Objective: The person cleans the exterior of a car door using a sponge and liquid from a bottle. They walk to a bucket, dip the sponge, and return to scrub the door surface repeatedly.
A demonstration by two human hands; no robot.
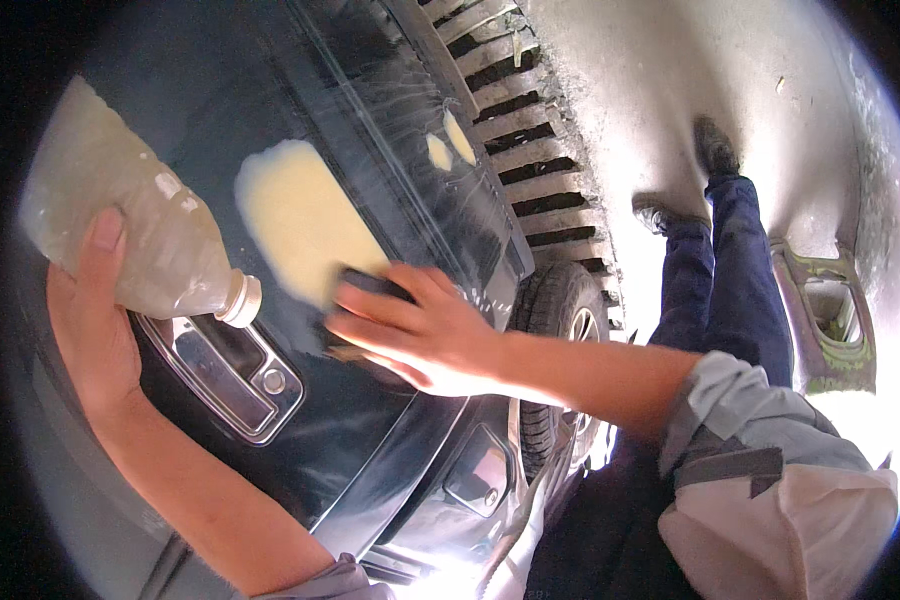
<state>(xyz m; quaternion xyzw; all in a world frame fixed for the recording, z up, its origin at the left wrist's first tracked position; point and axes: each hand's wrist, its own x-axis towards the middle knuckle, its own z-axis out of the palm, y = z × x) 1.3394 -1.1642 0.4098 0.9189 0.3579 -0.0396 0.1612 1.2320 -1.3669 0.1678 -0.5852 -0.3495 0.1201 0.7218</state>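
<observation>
My left hand (95, 335) grips a cloudy, translucent plastic bottle (150, 220), tilted so its white-capped end points down to the right, just above a chrome door handle (225, 375). My right hand (435, 335) is closed around a dark sanding block (378, 283), held at the lower edge of a cream filler patch (305, 215). That patch is on the dark car door (200, 60). The fingers cover most of the block, and its underside is hidden. The right fingertips look slightly blurred.
Two smaller cream spots (439, 152) are near the door's lower edge. A slatted floor grate (535, 160) runs beside the car, close to a tyre (550, 310). A worn plastic stool (830, 310) stands at the right, near my legs (740, 270). Another chrome handle (480, 470) sits lower down.
</observation>
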